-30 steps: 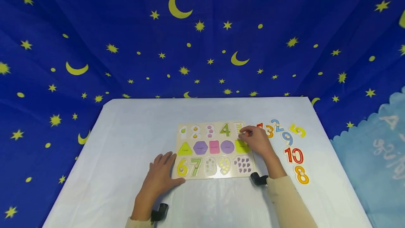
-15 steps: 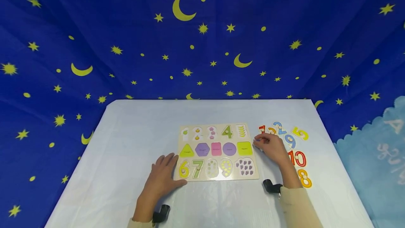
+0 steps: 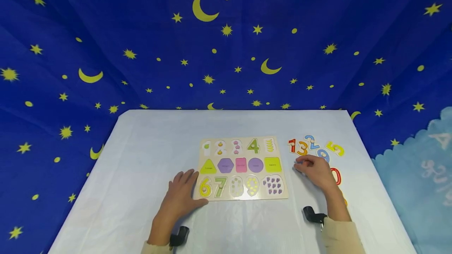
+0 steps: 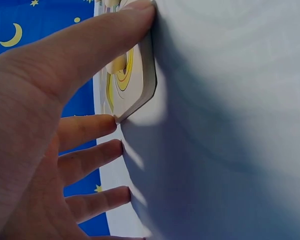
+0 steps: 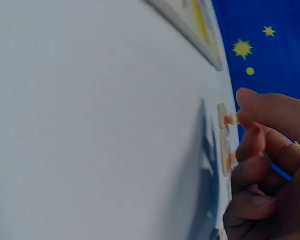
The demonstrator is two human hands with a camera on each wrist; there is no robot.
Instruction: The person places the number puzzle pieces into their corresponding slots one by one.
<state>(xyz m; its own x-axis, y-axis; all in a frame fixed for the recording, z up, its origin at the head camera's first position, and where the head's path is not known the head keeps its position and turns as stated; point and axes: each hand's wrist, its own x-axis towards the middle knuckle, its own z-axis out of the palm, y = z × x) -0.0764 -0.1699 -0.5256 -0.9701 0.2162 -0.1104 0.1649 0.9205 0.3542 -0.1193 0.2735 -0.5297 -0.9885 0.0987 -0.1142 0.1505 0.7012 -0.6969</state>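
Note:
A wooden number puzzle board point(image 3: 243, 199) lies flat on the white table. My left hand point(image 3: 181, 195) rests at its lower left corner, thumb at the front edge and fingers spread along the left edge. In the left wrist view, the straight thumb and fingertips touch the board point(image 4: 149, 75). The yellow 6 point(image 3: 205, 187), green 7 point(image 3: 220, 187) and green 4 point(image 3: 253, 146) sit in their recesses. My right hand point(image 3: 318, 171) hovers right of the board, fingers loosely curled and holding nothing. Just beyond it lie the blue 9 point(image 3: 323, 154) and orange 3 point(image 3: 302, 148).
Further loose number pieces lie right of the board: a red 1 point(image 3: 292, 146), a blue 2 point(image 3: 312, 142) and a yellow 5 point(image 3: 335, 149). My right hand and arm partly cover the red 10 point(image 3: 337, 176) and the piece below it. A blue star-patterned cloth point(image 3: 226, 50) hangs behind the table.
My right hand has moved right, off the board's upper right recess, to beside the loose pieces. The banana-picture recess has come into sight. My left hand stays at the corner.

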